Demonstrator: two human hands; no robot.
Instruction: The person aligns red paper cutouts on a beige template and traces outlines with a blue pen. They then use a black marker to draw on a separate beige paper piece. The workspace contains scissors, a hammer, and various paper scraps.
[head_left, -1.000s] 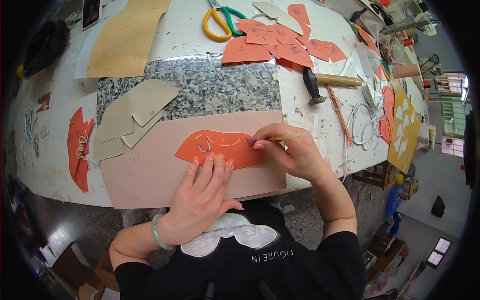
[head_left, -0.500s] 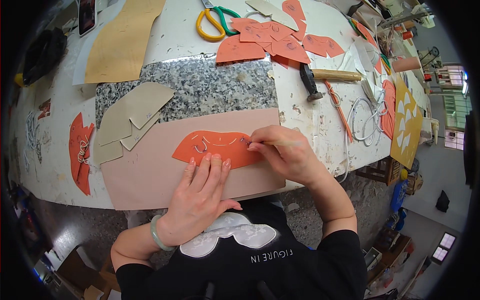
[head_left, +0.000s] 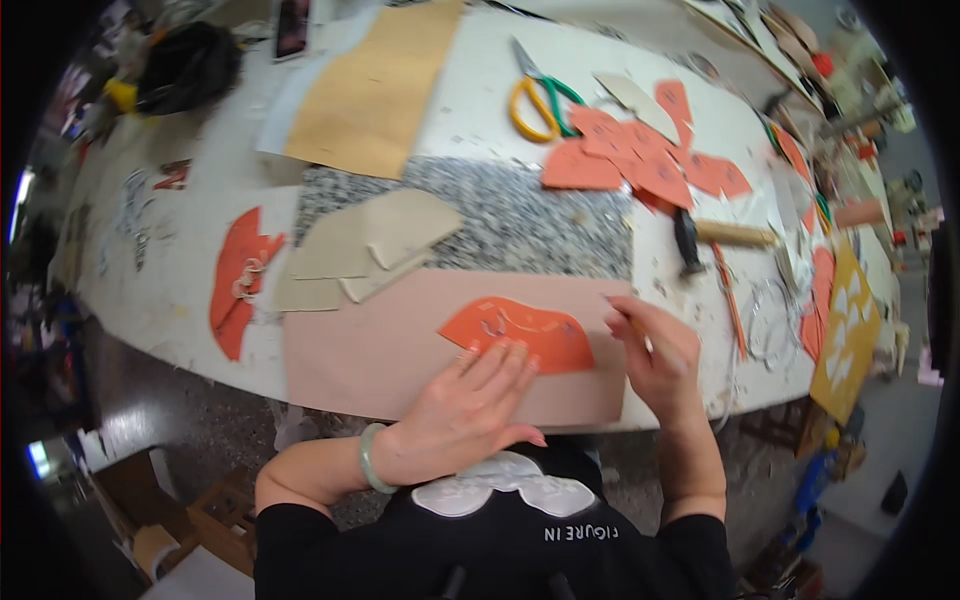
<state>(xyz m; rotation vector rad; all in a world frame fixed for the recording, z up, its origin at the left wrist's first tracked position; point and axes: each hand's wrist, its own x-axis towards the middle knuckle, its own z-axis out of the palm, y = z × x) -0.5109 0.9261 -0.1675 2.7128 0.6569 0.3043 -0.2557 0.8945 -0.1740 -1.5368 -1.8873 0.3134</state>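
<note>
An orange curved cut piece with pale dashed lines and dark pen marks lies on a pinkish sheet. My left hand rests flat on its lower left edge, fingers stretched out. Just off its right end, my right hand is raised with the fingers closed around a thin pale stick-like tool; blur and the fingers hide most of it, so its kind is unclear. Beige-grey card shapes overlap the sheet's upper left.
Behind the sheet lies a speckled stone slab. Scissors with yellow and green handles and a pile of orange pieces lie beyond it. A hammer is at the right, a tied orange bundle at the left.
My right hand has come up off the orange piece's right end and moved a little away from it. The left hand still presses the piece. The whole view has shifted and tilted.
</note>
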